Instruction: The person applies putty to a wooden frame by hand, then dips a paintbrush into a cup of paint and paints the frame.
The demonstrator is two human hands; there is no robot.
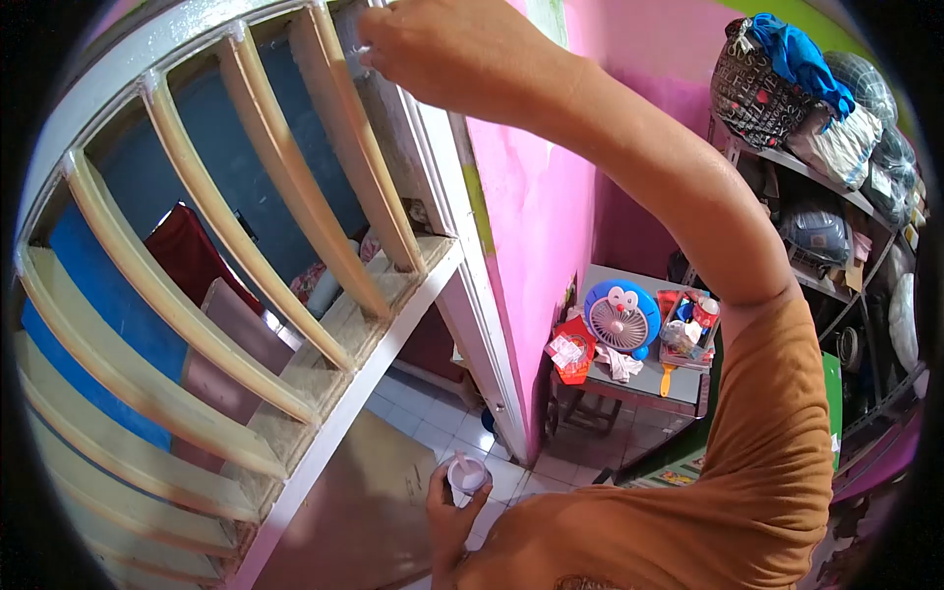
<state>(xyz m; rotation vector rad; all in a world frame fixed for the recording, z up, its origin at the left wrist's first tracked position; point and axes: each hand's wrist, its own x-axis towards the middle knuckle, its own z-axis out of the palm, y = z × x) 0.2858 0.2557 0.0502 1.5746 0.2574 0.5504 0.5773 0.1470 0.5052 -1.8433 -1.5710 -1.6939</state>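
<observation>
My left hand (450, 506) is wrapped round a small round cup (455, 484) low in the middle of the view; a pale pinkish stick or spatula seems to stand in it. My right hand (418, 44) is raised at the top, beside the white frame's upright and the upper end of the slats. Its fingers are closed, with whitish marks near the fingertips; what they hold is too hidden to name. Cream slats (265, 162) stand in a row inside the white frame (339, 408), over a brown door panel (344, 501).
A pink wall (536, 206) runs beside the frame. Beyond it, a small table (644, 385) holds a blue character fan (622, 315), a red basket and a tray of items. At the right, a metal rack (836, 280) carries stuffed bags (762, 84). Below is tiled floor (506, 479).
</observation>
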